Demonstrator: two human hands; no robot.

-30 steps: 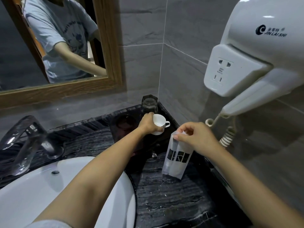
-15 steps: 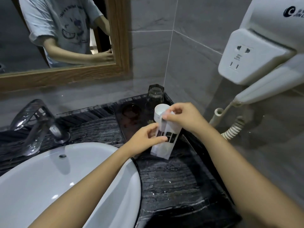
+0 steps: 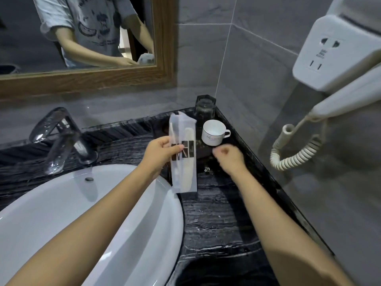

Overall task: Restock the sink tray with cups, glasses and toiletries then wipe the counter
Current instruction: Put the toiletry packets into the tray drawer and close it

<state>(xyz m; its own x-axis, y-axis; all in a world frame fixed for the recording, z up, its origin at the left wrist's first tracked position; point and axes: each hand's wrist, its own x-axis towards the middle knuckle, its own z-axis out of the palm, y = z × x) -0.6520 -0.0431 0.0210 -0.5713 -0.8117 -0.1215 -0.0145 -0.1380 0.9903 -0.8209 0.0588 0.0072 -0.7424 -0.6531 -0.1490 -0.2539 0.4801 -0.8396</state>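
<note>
My left hand (image 3: 159,154) pinches a long translucent toiletry packet (image 3: 183,162) with a dark label, held upright above the counter between the basin and the tray. My right hand (image 3: 228,156) hovers just right of the packet, fingers curled, holding nothing. A white cup (image 3: 213,132) with a handle stands upright on the dark tray (image 3: 206,155) in the back right corner. Behind the cup stands a dark faceted glass (image 3: 205,108) against the wall.
A white basin (image 3: 61,213) fills the lower left, with a chrome tap (image 3: 59,137) behind it. The black marbled counter (image 3: 216,219) runs toward me. A wall hair dryer (image 3: 340,58) with a coiled cord (image 3: 296,149) hangs at right. A wood-framed mirror (image 3: 165,48) is above.
The packet passed from my right hand to my left and now stands upright. My right hand let go and dropped toward the tray. The cup stands on the tray, released.
</note>
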